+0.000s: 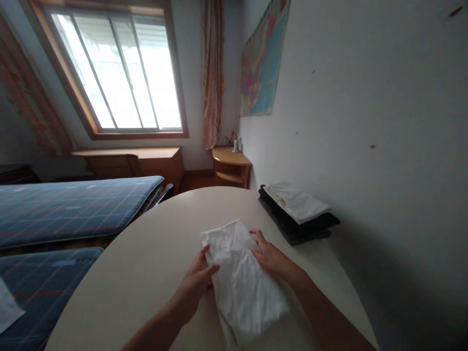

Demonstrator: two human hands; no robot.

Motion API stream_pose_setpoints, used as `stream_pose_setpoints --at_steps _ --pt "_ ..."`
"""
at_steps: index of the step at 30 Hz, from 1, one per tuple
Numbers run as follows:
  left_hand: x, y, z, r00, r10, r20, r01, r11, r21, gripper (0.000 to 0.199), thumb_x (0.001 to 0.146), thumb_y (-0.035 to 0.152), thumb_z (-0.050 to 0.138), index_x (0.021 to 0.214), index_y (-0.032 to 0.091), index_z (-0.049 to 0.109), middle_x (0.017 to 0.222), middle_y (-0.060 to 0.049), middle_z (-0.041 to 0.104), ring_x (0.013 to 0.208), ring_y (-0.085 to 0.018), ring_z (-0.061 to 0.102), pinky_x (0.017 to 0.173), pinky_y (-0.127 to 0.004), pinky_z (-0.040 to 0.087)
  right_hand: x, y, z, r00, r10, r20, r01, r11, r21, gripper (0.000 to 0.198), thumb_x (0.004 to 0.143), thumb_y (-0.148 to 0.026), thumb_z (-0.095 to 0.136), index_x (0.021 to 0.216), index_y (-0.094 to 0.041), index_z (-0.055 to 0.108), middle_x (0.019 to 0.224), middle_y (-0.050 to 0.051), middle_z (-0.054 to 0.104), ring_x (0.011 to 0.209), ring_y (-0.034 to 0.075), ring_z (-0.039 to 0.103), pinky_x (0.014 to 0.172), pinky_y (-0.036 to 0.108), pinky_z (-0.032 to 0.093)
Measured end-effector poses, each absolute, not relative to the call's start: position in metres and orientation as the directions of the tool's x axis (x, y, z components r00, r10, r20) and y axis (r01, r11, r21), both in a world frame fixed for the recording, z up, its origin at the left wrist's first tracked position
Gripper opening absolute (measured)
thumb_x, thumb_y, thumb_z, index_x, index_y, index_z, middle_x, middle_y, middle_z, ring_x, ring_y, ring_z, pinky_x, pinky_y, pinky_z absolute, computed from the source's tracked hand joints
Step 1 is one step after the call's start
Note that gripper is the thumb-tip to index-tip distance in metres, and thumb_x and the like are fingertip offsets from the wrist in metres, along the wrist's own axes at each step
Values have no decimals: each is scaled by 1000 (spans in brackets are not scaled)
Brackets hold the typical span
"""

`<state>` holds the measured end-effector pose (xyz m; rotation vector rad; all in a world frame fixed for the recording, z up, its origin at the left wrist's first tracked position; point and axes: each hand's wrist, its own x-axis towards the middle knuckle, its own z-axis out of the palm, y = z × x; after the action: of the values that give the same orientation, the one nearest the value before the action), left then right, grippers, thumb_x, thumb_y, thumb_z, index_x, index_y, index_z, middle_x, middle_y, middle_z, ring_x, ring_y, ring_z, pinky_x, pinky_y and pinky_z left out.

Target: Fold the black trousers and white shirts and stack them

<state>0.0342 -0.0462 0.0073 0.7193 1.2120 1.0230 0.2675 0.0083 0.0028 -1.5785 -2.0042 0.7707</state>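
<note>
A folded white cloth garment (pixel 243 282) lies on the round, pale table (pixel 164 253) right in front of me; its exact kind cannot be made out. My left hand (pixel 199 278) grips its left edge, thumb on top and the other fingers partly hidden beneath. On the opposite edge, my right hand (pixel 268 253) is closed on the cloth, with the fingertips at the upper right side. Creases run down the lower part of the fabric.
Folded dark clothes (pixel 292 234) with a white garment (pixel 298 202) on top sit at the table's right, near the wall. Left of the table are plaid blue mattresses (pixel 73 209). A corner shelf (pixel 232 157) and a desk (pixel 161 153) stand farther back.
</note>
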Motion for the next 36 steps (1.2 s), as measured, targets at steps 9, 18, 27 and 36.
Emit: stream_pose_setpoints --at_steps 9,18,27,36 --pt "41 -57 1 81 959 -272 -59 277 959 90 68 28 81 150 25 41 156 -12 34 127 -31 54 94 -36 53 269 3 18 -344 938 42 748 300 -592 53 92 -17 40 143 -10 51 142 17 57 130 23 54 113 36 36" --pt "96 -17 30 203 966 161 234 -208 950 98 69 13 70 156 22 27 161 -12 15 150 -30 21 122 -46 22 331 28 70 -252 951 180 791 309 -527 53 92 -22 43 143 -16 53 142 11 57 129 23 55 112 39 39" --pt "200 75 114 196 923 330 92 -353 931 106 63 15 80 155 26 28 161 -14 15 143 -36 31 109 -49 45 431 103 192 -256 924 283 882 343 -323 51 89 -24 50 139 -21 57 134 8 64 117 25 64 103 41 49" --pt "256 148 132 289 921 261 36 -283 959 118 61 24 87 157 32 19 162 -14 8 127 -33 49 70 -29 62 492 167 210 -174 927 333 907 282 -312 51 87 -25 52 137 -18 58 137 10 62 120 26 62 108 43 44"
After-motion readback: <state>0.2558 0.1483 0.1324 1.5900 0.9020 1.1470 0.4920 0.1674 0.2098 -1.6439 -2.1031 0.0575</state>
